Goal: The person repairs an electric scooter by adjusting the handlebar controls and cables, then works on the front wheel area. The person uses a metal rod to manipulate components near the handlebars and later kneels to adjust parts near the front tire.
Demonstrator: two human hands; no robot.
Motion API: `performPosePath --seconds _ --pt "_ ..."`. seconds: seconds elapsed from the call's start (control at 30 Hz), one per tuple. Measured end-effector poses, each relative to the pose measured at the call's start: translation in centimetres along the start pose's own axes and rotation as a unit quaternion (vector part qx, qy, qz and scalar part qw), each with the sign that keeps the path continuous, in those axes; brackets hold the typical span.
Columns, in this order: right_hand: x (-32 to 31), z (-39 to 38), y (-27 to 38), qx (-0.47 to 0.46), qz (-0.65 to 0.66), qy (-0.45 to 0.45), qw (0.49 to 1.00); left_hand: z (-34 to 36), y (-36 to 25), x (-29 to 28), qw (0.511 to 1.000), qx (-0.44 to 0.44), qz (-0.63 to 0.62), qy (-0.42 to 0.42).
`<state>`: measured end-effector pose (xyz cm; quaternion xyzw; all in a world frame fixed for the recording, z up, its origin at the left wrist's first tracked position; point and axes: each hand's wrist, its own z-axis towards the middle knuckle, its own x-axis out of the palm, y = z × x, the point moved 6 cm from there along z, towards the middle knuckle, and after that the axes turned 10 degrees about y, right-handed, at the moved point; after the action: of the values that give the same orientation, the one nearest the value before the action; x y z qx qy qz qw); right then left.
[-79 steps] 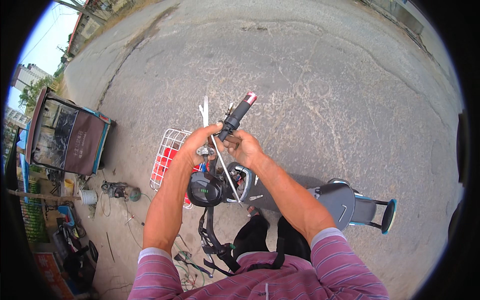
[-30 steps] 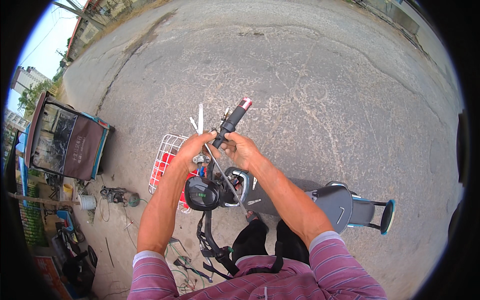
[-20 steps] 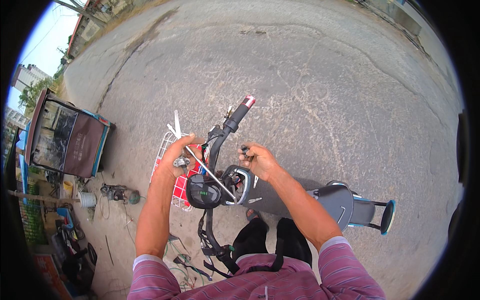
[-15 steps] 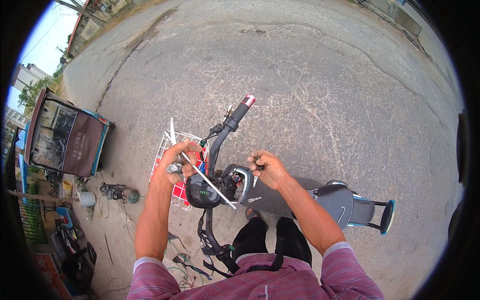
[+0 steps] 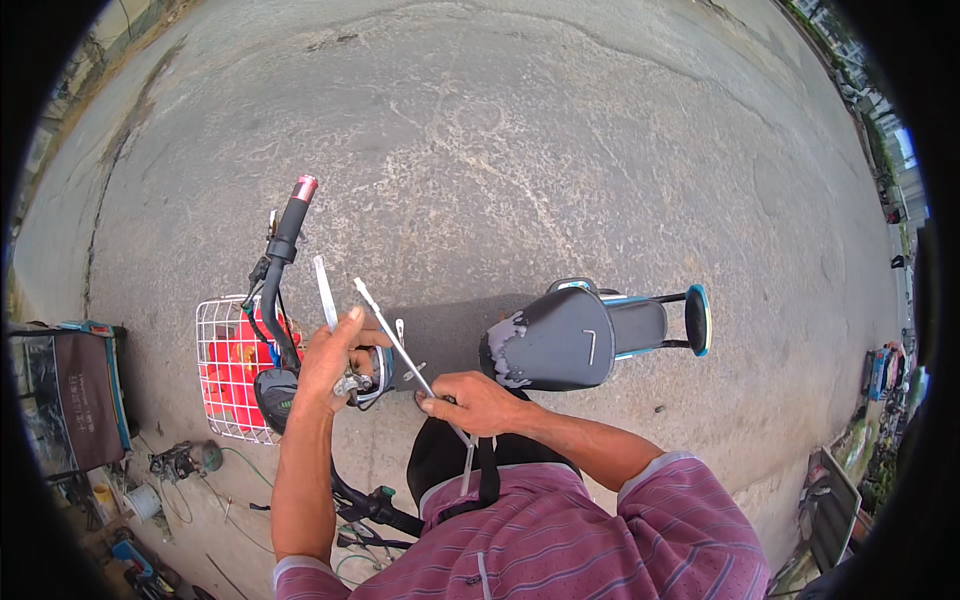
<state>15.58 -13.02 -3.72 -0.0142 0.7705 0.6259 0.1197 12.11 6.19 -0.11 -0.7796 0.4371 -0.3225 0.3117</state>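
My left hand (image 5: pixel 326 362) is closed around a silver wrench-like tool (image 5: pixel 324 288); its flat handle sticks up past the thumb and its bulky metal end shows below the fingers. My right hand (image 5: pixel 468 404) is wrapped round the lower part of a long thin metal rod (image 5: pixel 392 334), which slants up to the left and ends in a knobby tip. Both hands are over an electric scooter, the left at its front housing and the right above my thigh. Whether the right hand holds anything smaller is hidden.
The scooter's handlebar (image 5: pixel 283 240) and red-filled white wire basket (image 5: pixel 222 375) are at left. A hex key (image 5: pixel 590 347) lies on its dark seat (image 5: pixel 550 350). Small wrenches (image 5: pixel 413 371) rest on the footboard (image 5: pixel 445 330). A covered three-wheeler (image 5: pixel 88 400) stands far left.
My right hand has come down and taken hold of the rod, which was in my left hand. The small dark thing it held no longer shows. The view has swung to the right.
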Motion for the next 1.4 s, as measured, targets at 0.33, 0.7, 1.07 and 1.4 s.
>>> performPosePath --seconds 0.33,0.7,1.07,1.4 --pt "-10.6 -14.1 -17.2 0.393 -0.263 -0.184 0.862 1.2 3.3 -1.9 0.989 -0.149 0.017 0.010" --pt "-8.8 -16.6 -20.2 0.358 -0.270 -0.293 0.844 1.0 1.3 0.0 0.975 0.058 0.209 0.043" --pt "-8.7 -17.0 -19.1 0.347 -0.225 -0.339 0.845 0.0 -4.4 -3.2 0.905 0.162 0.389 -0.064" --pt "-9.0 -12.8 -15.3 0.294 -0.144 -0.339 0.882 -2.4 -10.6 -9.3 0.850 0.112 0.461 -0.227"
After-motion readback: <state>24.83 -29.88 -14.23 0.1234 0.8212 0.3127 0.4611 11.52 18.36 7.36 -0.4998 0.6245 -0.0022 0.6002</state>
